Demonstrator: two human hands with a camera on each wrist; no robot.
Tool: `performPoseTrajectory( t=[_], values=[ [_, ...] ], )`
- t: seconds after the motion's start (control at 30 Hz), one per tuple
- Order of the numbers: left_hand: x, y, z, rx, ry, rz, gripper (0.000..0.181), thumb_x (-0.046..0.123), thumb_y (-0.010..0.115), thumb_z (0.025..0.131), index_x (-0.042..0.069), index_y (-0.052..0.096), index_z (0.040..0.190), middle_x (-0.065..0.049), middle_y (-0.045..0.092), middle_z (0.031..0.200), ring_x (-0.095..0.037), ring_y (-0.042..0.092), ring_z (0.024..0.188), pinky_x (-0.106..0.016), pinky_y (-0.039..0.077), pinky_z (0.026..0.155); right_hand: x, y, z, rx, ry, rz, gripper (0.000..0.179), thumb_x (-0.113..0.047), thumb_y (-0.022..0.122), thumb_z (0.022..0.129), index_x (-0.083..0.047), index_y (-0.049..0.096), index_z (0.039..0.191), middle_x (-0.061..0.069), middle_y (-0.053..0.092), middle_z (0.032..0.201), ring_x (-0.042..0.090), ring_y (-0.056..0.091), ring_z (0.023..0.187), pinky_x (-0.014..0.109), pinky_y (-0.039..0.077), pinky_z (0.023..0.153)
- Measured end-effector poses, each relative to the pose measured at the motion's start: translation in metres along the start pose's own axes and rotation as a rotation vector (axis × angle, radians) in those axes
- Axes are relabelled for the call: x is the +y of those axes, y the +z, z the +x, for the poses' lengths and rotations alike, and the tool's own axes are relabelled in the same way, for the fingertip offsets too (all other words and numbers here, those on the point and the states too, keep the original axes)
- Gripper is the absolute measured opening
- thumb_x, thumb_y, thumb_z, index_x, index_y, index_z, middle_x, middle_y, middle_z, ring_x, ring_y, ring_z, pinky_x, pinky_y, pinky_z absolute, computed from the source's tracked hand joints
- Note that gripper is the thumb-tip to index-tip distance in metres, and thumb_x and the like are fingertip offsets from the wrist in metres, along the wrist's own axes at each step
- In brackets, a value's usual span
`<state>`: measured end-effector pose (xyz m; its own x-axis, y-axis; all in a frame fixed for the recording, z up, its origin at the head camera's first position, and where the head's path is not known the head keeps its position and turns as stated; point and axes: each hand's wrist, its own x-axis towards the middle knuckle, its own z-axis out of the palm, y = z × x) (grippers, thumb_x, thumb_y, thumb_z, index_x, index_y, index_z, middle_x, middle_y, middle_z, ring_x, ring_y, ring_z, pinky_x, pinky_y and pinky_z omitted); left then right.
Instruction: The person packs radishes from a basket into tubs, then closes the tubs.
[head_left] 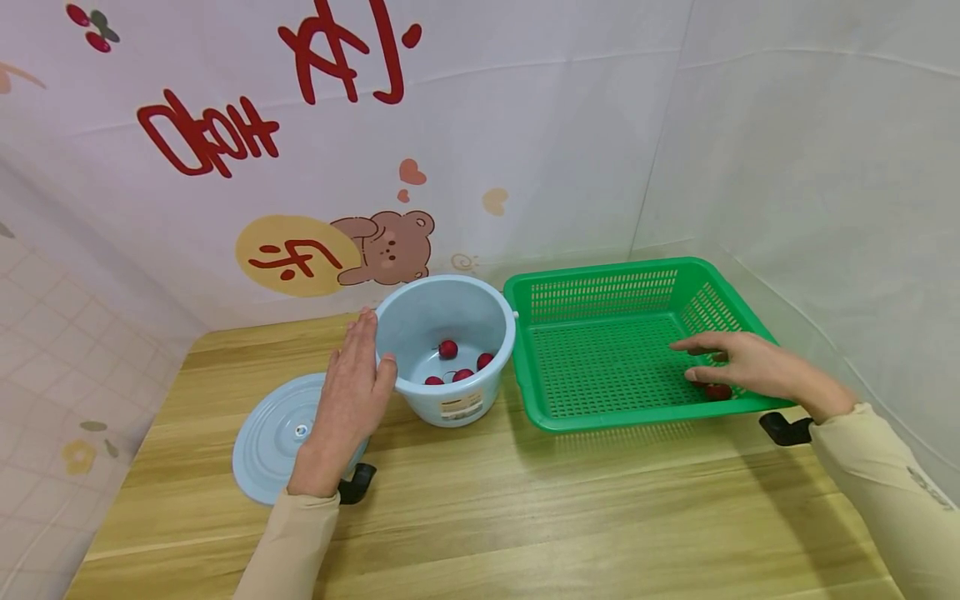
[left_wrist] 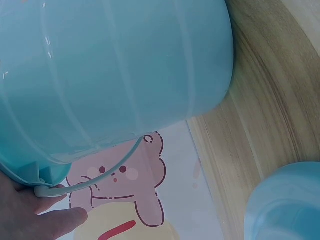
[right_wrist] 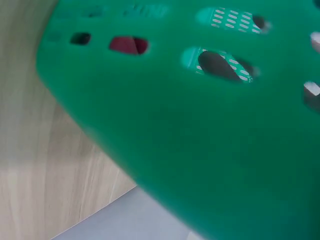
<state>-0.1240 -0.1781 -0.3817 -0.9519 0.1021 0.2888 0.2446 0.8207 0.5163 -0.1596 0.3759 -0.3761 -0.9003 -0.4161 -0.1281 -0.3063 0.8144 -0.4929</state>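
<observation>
My left hand [head_left: 348,392] rests with straight fingers against the left rim of a light blue bucket [head_left: 442,292]. In the left wrist view its thumb [left_wrist: 62,222] lies beside the bucket's thin handle [left_wrist: 107,172]. Inside the bucket lie several dark red, round, cherry-like fruits [head_left: 447,349], one with a thin stem. My right hand [head_left: 750,362] reaches into the green plastic basket [head_left: 600,421], thumb and fingers apart. Just below it, near the basket's front right corner, sits another red fruit [head_left: 717,392], partly hidden by the hand.
A light blue lid [head_left: 262,433] lies on the wooden table [head_left: 487,517] left of the bucket, partly under my left arm. The basket stands right beside the bucket. Behind the table hangs a printed white cloth [head_left: 555,150], with a pale wall covering on the right.
</observation>
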Motion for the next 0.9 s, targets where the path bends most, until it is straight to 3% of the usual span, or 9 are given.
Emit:
performPoseTrajectory(
  t=[0.3, 0.53, 0.63, 0.8, 0.87, 0.9],
  values=[
    [0.000, 0.000, 0.000, -0.006, -0.006, -0.001, 0.068, 0.034, 0.037, 0.107, 0.000, 0.022, 0.164, -0.012, 0.018, 0.172, -0.036, 0.016, 0.157, -0.069, 0.014, 0.120, 0.007, 0.004, 0.010, -0.052, 0.009, 0.000, 0.055, -0.035, 0.073, 0.097, -0.009, 0.062, 0.144, 0.025, 0.061, 0.138, 0.046, 0.057, 0.126, 0.060, 0.052, 0.093],
    [0.000, 0.000, 0.000, 0.001, 0.004, -0.003, 0.068, 0.033, 0.037, 0.107, 0.000, 0.021, 0.164, -0.013, 0.019, 0.171, -0.037, 0.016, 0.157, -0.070, 0.016, 0.119, 0.009, 0.007, 0.016, -0.104, 0.033, 0.020, 0.057, -0.034, 0.073, 0.097, -0.010, 0.059, 0.146, 0.025, 0.062, 0.137, 0.046, 0.057, 0.127, 0.061, 0.050, 0.095],
    [0.000, 0.000, 0.000, -0.001, 0.002, -0.004, 0.068, 0.033, 0.037, 0.107, 0.000, 0.021, 0.164, -0.011, 0.018, 0.172, -0.038, 0.017, 0.157, -0.070, 0.016, 0.119, 0.011, 0.008, 0.018, -0.137, 0.037, 0.026, 0.058, -0.036, 0.072, 0.097, -0.009, 0.058, 0.147, 0.021, 0.066, 0.133, 0.040, 0.062, 0.122, 0.054, 0.052, 0.093],
    [0.000, 0.001, 0.001, -0.001, 0.000, -0.002, 0.068, 0.033, 0.037, 0.106, 0.000, 0.022, 0.164, -0.010, 0.018, 0.172, -0.040, 0.018, 0.156, -0.070, 0.016, 0.119, 0.012, 0.008, 0.019, -0.211, 0.052, 0.077, 0.058, -0.028, 0.071, 0.098, -0.006, 0.054, 0.149, 0.015, 0.070, 0.128, 0.017, 0.070, 0.094, 0.034, 0.048, 0.079],
    [-0.001, 0.001, 0.001, 0.001, 0.001, -0.001, 0.068, 0.033, 0.037, 0.106, 0.000, 0.022, 0.164, -0.010, 0.018, 0.172, -0.040, 0.018, 0.156, -0.070, 0.016, 0.119, 0.012, 0.009, 0.020, -0.223, 0.057, 0.094, 0.057, -0.026, 0.071, 0.098, -0.006, 0.054, 0.149, 0.016, 0.070, 0.129, 0.015, 0.069, 0.086, 0.032, 0.046, 0.075],
    [-0.001, 0.001, 0.001, 0.003, 0.002, -0.001, 0.068, 0.033, 0.037, 0.106, 0.000, 0.022, 0.164, -0.010, 0.018, 0.172, -0.040, 0.019, 0.156, -0.070, 0.016, 0.119, 0.012, 0.009, 0.020, -0.217, 0.053, 0.090, 0.057, -0.026, 0.071, 0.098, -0.006, 0.055, 0.149, 0.016, 0.069, 0.131, 0.016, 0.068, 0.091, 0.032, 0.047, 0.076]
  ],
)
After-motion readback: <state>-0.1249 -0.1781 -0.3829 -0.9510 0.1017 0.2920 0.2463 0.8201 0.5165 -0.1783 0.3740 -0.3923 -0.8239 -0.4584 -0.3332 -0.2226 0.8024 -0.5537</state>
